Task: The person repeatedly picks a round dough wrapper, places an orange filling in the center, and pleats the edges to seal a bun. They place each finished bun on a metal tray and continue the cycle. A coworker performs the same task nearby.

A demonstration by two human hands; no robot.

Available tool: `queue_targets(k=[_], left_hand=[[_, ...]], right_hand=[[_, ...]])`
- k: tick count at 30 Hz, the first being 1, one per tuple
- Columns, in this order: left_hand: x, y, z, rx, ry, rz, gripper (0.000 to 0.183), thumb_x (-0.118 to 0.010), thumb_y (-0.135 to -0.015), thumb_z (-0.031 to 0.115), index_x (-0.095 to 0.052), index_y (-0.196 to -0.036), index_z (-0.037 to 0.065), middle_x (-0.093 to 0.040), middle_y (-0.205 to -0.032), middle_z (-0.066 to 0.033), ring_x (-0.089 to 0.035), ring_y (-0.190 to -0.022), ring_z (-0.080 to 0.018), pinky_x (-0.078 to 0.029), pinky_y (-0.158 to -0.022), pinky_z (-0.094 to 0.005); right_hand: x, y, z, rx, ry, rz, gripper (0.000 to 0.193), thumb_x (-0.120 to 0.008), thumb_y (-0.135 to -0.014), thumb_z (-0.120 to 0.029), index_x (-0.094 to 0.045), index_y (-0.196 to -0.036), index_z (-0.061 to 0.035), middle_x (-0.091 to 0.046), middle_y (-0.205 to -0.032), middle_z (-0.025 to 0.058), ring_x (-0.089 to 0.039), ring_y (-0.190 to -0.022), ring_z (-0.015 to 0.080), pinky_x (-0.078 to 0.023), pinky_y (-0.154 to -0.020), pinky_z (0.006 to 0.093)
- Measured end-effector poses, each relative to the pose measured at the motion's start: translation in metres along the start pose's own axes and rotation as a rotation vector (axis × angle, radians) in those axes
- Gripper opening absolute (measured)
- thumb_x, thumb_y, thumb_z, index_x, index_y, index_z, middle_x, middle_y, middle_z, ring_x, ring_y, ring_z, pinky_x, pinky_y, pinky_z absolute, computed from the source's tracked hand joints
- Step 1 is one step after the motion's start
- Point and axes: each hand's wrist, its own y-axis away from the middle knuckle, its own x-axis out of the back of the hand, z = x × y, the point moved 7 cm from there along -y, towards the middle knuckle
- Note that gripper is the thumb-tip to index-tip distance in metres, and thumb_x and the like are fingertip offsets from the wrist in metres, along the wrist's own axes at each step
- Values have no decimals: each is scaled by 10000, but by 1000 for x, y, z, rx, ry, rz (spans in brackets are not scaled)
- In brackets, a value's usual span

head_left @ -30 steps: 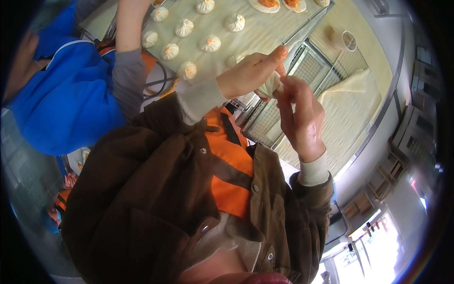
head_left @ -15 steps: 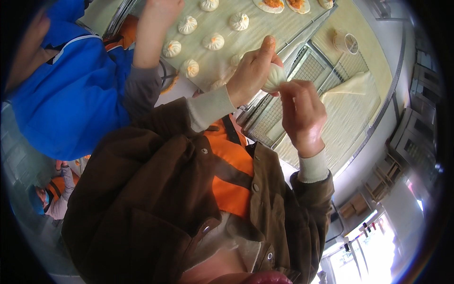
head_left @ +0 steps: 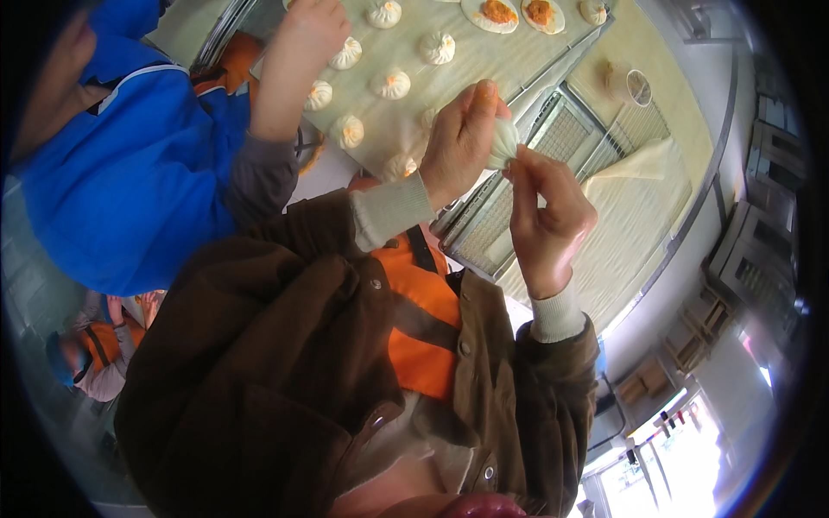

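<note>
— What are we holding just now?

— A small white dumpling (head_left: 503, 143), raised in front of us between both hands. Our left hand (head_left: 462, 138) cups it from the left, fingers curled about its side and thumb up beside the top. Our right hand (head_left: 546, 216) has its thumb and forefinger pressed together on the dumpling's right edge, pinching the dough there.

— So neither hand is spread?

— No, both are closed on it. The dumpling touches both hands and rests on nothing else.

— And what lies beyond it?

— A pale board (head_left: 484, 73) with folded dumplings (head_left: 390, 84) laid in loose rows, each showing a spot of orange filling at the top. At the board's far end we see two open round wrappers (head_left: 516, 13) with orange filling in the middle. Right of the board there are wire racks (head_left: 553, 147) and a woven mat (head_left: 635, 216).

— Anyone else at the board?

— Yes, a person in a blue jacket (head_left: 121, 173) stands on our left. Their hand (head_left: 304, 34) reaches over the near rows, closed; we cannot tell what it holds. We ourselves wear a brown jacket (head_left: 285, 371) over an orange apron (head_left: 423, 319).
</note>
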Motion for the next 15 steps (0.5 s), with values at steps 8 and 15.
queue_targets(k=[8,15], left_hand=[[-3,3,-29,495,248,-99,578,-367,-1028,567,-579,-900,45,-590,-741,-32,-604,-686,-120,-533,-604,-297],[-15,11,-31,592,440,-463,632,-329,-1013,614,-578,-948,36,-617,-777,-80,-671,-695,-180,-584,-555,-358]], right_hand=[[4,-14,-5,5,200,-237,398,-665,-803,70,-642,-1179,-57,-686,-956,128,-696,-750,268,-546,-592,335],[-10,-38,-4,238,479,-301,586,-588,-744,106,-665,-1247,-182,-458,-1406,215,-496,-1261,380,-434,-1018,460]])
